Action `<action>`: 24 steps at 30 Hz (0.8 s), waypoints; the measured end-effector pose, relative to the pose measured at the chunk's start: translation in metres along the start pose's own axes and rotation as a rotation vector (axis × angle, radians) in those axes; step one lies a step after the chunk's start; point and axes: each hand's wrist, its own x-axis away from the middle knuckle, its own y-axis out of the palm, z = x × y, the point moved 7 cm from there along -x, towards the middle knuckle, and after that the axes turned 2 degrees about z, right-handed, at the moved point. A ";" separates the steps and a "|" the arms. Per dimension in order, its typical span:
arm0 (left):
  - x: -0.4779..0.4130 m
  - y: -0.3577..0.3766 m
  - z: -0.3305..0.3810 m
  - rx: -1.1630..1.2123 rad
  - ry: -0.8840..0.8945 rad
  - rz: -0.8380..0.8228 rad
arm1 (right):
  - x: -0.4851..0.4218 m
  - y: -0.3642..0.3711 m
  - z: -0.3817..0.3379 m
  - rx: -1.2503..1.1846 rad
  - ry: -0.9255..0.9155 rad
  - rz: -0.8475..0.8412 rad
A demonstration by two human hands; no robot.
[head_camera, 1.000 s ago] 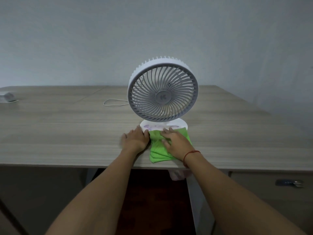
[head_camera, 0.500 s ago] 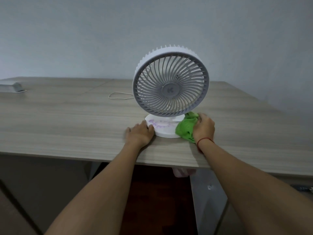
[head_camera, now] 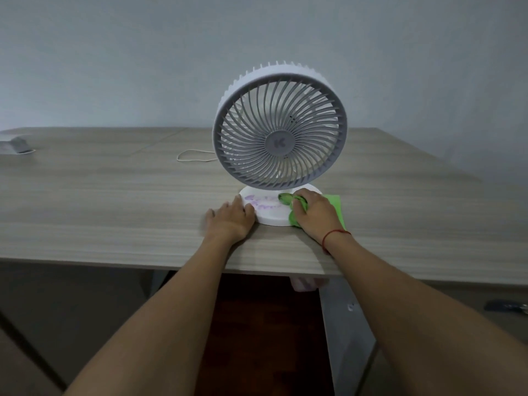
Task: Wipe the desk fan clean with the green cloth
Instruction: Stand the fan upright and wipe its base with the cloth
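A white desk fan (head_camera: 280, 138) with a grey round grille stands upright near the front edge of the wooden desk (head_camera: 114, 210). Purple marks (head_camera: 263, 203) streak the top of its round white base (head_camera: 271, 217). My right hand (head_camera: 315, 214) grips the green cloth (head_camera: 337, 208) and presses a bunched part of it onto the right side of the base. My left hand (head_camera: 230, 221) lies flat on the desk, fingertips touching the base's left edge.
A thin white cord (head_camera: 194, 156) loops on the desk behind the fan's left side. A small grey object (head_camera: 17, 144) lies at the far left. The desk's front edge runs just under my wrists, with a dark floor below.
My right hand gathered up the cloth from in front of the base, carried it to the base's right side, then slid it left onto the base top. The left hand stayed put.
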 end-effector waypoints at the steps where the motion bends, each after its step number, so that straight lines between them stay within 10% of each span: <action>1: 0.000 -0.001 0.001 -0.010 0.007 -0.001 | 0.002 0.000 -0.002 -0.024 -0.024 -0.020; 9: -0.002 0.003 0.000 -0.023 0.032 -0.023 | -0.002 -0.011 0.025 -0.059 0.158 0.044; 24: -0.001 0.005 -0.004 -0.035 0.023 -0.034 | 0.008 0.010 -0.019 -0.118 -0.067 -0.127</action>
